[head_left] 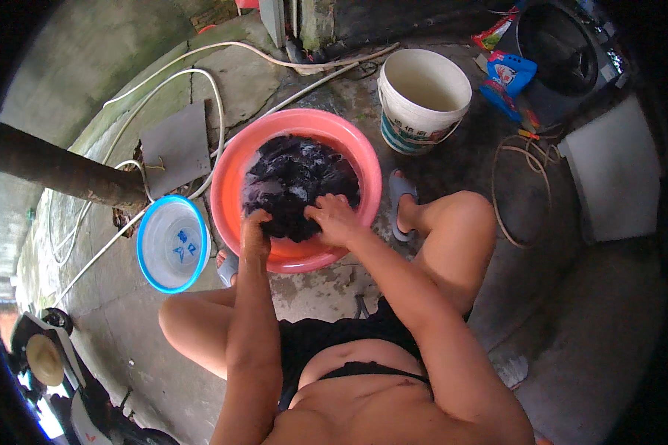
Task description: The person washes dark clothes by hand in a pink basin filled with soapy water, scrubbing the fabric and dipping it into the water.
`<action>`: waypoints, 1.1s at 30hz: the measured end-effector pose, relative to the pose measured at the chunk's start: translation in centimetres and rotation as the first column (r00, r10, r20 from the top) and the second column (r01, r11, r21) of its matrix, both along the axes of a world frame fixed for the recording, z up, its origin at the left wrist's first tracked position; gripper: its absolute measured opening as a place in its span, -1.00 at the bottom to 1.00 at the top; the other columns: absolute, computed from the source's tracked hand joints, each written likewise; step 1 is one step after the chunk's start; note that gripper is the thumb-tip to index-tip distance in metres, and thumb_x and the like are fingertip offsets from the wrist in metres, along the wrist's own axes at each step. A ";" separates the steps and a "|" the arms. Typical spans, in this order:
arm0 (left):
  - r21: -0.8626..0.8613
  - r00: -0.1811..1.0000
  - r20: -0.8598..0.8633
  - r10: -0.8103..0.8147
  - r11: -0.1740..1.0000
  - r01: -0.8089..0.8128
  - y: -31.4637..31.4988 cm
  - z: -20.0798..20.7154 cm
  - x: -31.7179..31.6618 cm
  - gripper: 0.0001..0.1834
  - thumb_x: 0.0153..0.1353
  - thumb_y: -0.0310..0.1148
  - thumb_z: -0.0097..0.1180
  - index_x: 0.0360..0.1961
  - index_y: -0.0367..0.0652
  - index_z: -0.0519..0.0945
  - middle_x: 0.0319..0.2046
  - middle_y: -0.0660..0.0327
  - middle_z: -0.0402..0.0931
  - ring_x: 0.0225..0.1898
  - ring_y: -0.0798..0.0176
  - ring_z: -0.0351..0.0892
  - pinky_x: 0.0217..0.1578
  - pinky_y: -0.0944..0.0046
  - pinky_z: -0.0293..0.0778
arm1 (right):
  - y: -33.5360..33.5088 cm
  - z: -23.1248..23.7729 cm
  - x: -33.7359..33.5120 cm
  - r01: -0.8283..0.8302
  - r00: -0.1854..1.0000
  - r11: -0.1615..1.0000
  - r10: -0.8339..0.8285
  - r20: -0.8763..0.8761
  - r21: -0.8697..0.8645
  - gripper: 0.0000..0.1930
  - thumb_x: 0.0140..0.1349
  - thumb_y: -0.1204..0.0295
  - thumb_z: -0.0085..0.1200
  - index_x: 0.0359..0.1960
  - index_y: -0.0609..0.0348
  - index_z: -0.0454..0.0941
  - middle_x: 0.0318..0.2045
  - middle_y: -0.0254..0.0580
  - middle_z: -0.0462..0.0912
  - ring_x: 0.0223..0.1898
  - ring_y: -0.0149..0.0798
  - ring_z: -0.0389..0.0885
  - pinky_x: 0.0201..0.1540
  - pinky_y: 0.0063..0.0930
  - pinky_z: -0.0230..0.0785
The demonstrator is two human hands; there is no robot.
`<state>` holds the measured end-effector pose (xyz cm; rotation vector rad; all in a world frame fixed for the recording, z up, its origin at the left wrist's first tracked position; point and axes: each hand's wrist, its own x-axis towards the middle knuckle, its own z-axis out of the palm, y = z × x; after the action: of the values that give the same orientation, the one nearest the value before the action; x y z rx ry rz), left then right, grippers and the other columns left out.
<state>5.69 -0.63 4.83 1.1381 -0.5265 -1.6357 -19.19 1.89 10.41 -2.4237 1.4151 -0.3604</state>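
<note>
A round pink basin [224,174] stands on the ground between my feet. Dark wet cloth [297,174] lies bunched in it, with whitish suds on top. At the basin's near left side, my left hand [256,231] is closed with its fingers curled on the edge of the cloth. My right hand [334,221] reaches over the near right rim, its fingers bent and gripping the same cloth. The fingertips of both hands are partly hidden by the cloth.
Left of the basin sits a blue-rimmed translucent tub [156,252]. A white bucket [416,132] stands at the far right, near blue packets [508,74] and a black drum-shaped container [553,55]. A pale hose [219,96] loops behind the basin. A post [59,165] slants in from the left.
</note>
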 end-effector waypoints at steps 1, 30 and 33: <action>0.036 0.972 0.207 -0.110 0.994 0.104 0.2 0.2 0.2 -0.65 -0.06 -0.49 0.14 -0.16 -0.23 0.63 -0.22 0.09 0.67 -0.12 0.02 0.69 -0.04 0.10 0.58 | 0.1 0.6 -0.4 0.009 0.991 0.993 0.007 -0.134 0.118 -0.51 -0.06 0.16 0.43 -0.05 -0.05 0.66 -0.10 -0.09 0.54 0.02 0.01 0.52 0.18 -0.07 0.32; -0.035 0.862 -0.502 -0.064 0.998 0.054 -0.5 -3.3 -3.0 -0.55 0.44 0.03 0.04 -0.03 -0.16 0.62 -0.21 0.12 0.66 -0.20 0.10 0.67 -0.15 0.12 0.61 | 1.1 5.3 8.4 0.261 0.768 0.954 -0.111 0.630 -0.149 -0.73 0.26 0.20 0.27 -0.31 0.12 0.54 -0.52 -0.04 0.61 -0.46 0.11 0.64 -0.43 -0.09 0.48; 0.002 0.930 -0.366 0.013 1.000 -0.014 -0.3 -3.2 -3.2 -0.58 0.43 -0.01 0.05 -0.03 -0.17 0.62 -0.23 0.12 0.65 -0.21 0.10 0.67 -0.16 0.15 0.60 | -0.1 3.3 7.2 0.258 0.792 0.942 -0.079 0.606 -0.214 -0.76 0.28 0.22 0.25 -0.32 0.12 0.53 -0.51 -0.03 0.62 -0.49 0.11 0.63 -0.46 -0.10 0.46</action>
<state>2.54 -0.96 1.66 0.8033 -0.2754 -1.7821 -12.00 1.76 13.71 -2.0809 1.3454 -1.3252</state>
